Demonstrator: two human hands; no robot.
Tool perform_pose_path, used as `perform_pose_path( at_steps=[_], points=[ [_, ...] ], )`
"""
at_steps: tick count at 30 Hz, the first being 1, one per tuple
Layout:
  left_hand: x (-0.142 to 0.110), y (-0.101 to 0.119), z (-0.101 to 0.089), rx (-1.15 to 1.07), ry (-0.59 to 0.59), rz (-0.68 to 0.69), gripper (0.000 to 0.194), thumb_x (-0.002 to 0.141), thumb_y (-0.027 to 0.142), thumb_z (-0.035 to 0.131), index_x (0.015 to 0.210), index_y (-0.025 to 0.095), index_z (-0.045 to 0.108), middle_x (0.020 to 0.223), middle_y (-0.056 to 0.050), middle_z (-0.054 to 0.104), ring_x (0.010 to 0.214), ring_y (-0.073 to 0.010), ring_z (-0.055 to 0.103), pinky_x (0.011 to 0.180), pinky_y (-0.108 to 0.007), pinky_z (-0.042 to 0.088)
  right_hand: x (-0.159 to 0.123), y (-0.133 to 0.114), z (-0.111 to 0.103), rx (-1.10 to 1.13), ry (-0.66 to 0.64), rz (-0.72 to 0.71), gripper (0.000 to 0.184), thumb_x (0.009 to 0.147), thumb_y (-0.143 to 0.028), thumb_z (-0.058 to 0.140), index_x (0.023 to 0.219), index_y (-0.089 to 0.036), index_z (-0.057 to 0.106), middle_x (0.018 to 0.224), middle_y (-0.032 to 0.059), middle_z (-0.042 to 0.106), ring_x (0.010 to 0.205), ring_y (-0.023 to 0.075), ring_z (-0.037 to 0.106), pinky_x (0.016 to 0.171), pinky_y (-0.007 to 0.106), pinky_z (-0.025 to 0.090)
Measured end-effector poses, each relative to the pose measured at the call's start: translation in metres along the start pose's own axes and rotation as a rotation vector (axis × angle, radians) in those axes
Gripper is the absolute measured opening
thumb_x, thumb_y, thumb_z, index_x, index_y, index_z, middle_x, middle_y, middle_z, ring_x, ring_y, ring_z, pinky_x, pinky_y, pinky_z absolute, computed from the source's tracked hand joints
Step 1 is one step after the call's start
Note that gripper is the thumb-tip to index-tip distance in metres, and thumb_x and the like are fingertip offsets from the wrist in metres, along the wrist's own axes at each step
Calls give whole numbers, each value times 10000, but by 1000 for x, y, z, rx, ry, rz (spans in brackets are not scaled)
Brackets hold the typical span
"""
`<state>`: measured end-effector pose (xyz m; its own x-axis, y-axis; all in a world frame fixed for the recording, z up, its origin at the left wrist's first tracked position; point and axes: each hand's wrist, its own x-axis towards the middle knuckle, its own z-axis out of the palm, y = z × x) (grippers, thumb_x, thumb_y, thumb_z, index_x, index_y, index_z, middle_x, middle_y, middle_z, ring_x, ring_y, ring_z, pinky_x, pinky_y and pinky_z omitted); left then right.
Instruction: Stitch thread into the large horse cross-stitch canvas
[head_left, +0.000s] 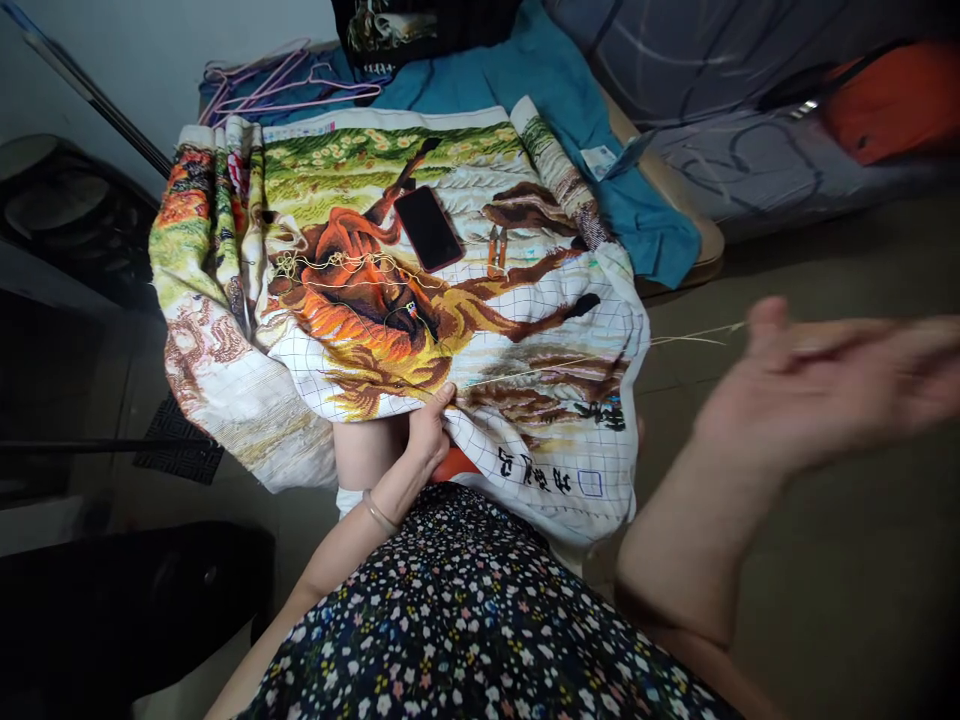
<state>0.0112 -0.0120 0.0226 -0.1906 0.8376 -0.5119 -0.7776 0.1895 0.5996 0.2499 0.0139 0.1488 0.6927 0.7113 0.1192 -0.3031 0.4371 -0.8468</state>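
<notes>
A large cross-stitch cloth point(517, 300) with a brown and orange horse design lies over my lap and a surface ahead. My left hand point(429, 432) is closed on its near edge, thumb on top and fingers underneath. A pale thread point(570, 368) runs taut from the cloth beside my left thumb out to the right. At its far end is my right hand point(832, 385), raised off the cloth and smeared by motion. The thread leads to that hand's fingers; a needle does not show. Loose yellow thread point(337, 263) lies in a tangle on the stitched horse.
On the cloth rest a black-screened phone point(429, 229) and orange-handled thread snips point(496, 252). Rolled cloth ends stand at left and right. Behind are pink hangers point(289, 90) and a teal cloth point(480, 75). An orange bag point(900, 105) sits at upper right.
</notes>
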Motion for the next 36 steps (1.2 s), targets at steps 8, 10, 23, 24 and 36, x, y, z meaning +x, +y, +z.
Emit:
perform_pose_path(
  at_steps=[8, 10, 23, 24, 36],
  points=[
    [-3, 4, 3, 42, 20, -15, 489, 529, 231, 870, 976, 148, 692, 887, -56, 738, 985, -230, 671, 970, -372, 440, -116, 110, 12, -638, -810, 416, 142, 846, -294, 574, 908, -183, 636, 527, -46, 542, 420, 88, 460, 385, 196, 388],
    [-3, 5, 4, 38, 14, -5, 478, 529, 226, 869, 967, 147, 694, 849, -42, 734, 913, -207, 677, 944, -353, 446, -123, 119, 9, -751, -838, 340, 211, 849, -287, 542, 951, -161, 676, 554, -25, 571, 442, 91, 477, 417, 201, 402],
    [-1, 4, 4, 13, 32, -10, 480, 499, 201, 877, 942, 148, 699, 792, -27, 728, 851, -187, 675, 930, -339, 449, -118, 117, 16, -943, -878, 75, 302, 847, -272, 501, 920, -142, 765, 612, 53, 685, 514, 146, 584, 530, 248, 442],
    [-1, 4, 5, 16, 36, -7, 476, 502, 200, 876, 940, 148, 699, 802, -30, 730, 873, -190, 676, 937, -339, 446, -118, 116, 17, -957, -886, 45, 288, 843, -254, 503, 898, -149, 766, 646, 62, 703, 531, 149, 595, 547, 252, 446],
    [3, 4, 5, 33, 36, -27, 387, 487, 200, 877, 821, 139, 691, 704, -9, 690, 848, -182, 663, 926, -335, 445, -127, 124, 20, -885, -825, 197, 184, 839, -296, 529, 779, -179, 657, 625, 22, 664, 501, 134, 560, 536, 245, 425]
  ],
)
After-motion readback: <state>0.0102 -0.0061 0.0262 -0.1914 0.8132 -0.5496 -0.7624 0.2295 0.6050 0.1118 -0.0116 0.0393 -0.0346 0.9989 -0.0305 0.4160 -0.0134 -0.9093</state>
